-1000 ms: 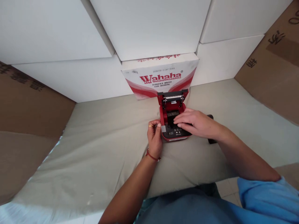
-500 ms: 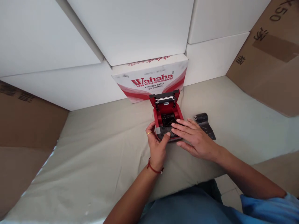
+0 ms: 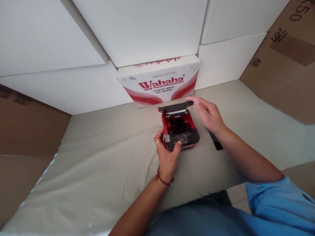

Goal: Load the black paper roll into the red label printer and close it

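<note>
A small red and black label printer [image 3: 168,126] sits on the cloth in the head view, its hinged lid [image 3: 175,107] partly raised. A dark roll [image 3: 178,126] lies inside the red compartment, and clear film or plastic covers part of the black front. My left hand [image 3: 167,154] grips the printer's front left corner, thumb on top and fingers along the side. At the lid's right edge, my right hand [image 3: 208,113] has its fingertips over the rim. Part of a black strip [image 3: 216,141] shows beside the right forearm, which hides the rest.
A Wahaha water carton [image 3: 159,83] stands right behind the printer. White boxes [image 3: 152,29] form a wall at the back, with brown cardboard boxes [image 3: 27,131] on the left and right. A wrinkled beige cloth [image 3: 110,157] covers the table.
My right hand has moved from the printer's front up to the lid's right edge. The lid has tipped forward and lower. My left hand keeps its hold.
</note>
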The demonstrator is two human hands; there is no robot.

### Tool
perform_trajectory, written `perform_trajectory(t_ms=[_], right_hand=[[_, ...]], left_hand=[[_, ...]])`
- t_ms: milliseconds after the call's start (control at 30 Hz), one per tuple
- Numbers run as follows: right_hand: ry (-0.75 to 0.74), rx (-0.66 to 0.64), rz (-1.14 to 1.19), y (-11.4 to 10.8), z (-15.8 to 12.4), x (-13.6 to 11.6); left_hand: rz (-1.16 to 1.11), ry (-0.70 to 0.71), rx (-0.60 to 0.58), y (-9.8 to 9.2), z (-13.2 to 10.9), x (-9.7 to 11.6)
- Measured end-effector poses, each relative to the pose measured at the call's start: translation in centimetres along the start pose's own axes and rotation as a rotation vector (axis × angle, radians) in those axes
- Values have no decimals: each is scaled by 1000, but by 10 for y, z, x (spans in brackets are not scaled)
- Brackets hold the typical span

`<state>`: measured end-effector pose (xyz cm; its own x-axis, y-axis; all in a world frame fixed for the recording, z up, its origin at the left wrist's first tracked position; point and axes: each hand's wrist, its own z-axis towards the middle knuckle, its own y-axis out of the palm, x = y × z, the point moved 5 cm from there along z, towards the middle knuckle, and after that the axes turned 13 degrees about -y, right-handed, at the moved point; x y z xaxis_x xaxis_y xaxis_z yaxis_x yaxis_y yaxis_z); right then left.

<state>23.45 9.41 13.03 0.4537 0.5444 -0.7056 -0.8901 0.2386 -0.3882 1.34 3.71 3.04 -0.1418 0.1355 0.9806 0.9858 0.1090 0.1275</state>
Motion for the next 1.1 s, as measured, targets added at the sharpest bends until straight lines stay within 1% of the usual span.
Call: perform_trajectory(t_ms=[67, 133, 233, 300, 367, 433, 500, 567, 700, 867, 967, 1100], right_hand=[[-60, -19, -67, -4, -16, -9], [-129, -89, -164, -4, -34, -14], [-208, -186, -297, 3, -58, -15], [-240, -203, -356, 6, -68, -15], [-246, -211, -398, 9, -74, -14], [-233, -224, -409, 12, -76, -13], [-210, -217, -394, 13, -76, -11], [-193, -190, -355, 14, -75, -10], [-190, -161, -239, 15, -71, -14], [-188, -207, -201, 10, -64, -23], [-196, -193, -198, 6, -63, -23], [-239, -183, -221, 7, -68, -23]], left_hand=[[5, 15, 2, -1, -1, 1], [-2, 9, 1, -2, -3, 1], [-63, -26, -36, 0, -8, -1], [-117, -34, -59, 3, -10, -2], [-164, -24, -51, 4, -9, -1], [-220, -20, -17, 1, -3, -1], [-300, -55, 13, -4, 7, -3], [-364, -133, -18, -9, 18, -6], [-382, -149, -64, -19, 32, -5], [-391, -187, -84, -21, 38, -6], [-393, -182, -106, -19, 40, -6], [-372, -171, -108, -20, 40, -6]])
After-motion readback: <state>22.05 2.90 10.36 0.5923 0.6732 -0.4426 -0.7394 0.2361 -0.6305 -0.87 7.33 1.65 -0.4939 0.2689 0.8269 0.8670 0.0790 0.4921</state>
